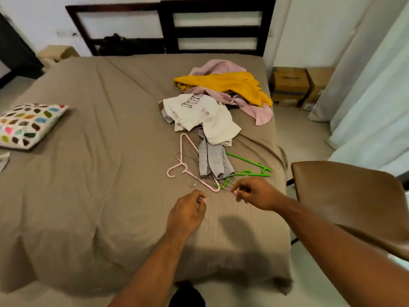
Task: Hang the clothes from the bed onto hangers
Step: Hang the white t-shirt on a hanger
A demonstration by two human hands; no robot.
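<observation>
The clothes are being found heaped on the bed [99, 151], toward its right edge. A yellow garment [223, 83] is lying over a pink garment [261, 111] at the far end. A white printed T-shirt [199, 111] is spread just in front, and a grey garment [212, 160] is trailing from under it toward the foot of the bed. A pink hanger [182, 151] is lying flat, touching the grey garment's left side, and a green hanger [250, 173] is partly covered on its right. Thin wire hangers [229, 186] are tangled between them.

The right hand [254, 193] is being held at the near ends of the wire hangers. Its fingers are narrowed together, but whether wire is being pinched cannot be told. The left hand [187, 210] is being held above the bedcover just beside it, with its fingers loosely curled and nothing seen in them.

The left half of the bed is being taken up only by a patterned cushion [28, 125] at its left edge. A brown chair [345, 191] is standing close against the bed's right side. Cardboard boxes [290, 85] and a pale curtain [376, 96] are bordering the floor strip beyond.
</observation>
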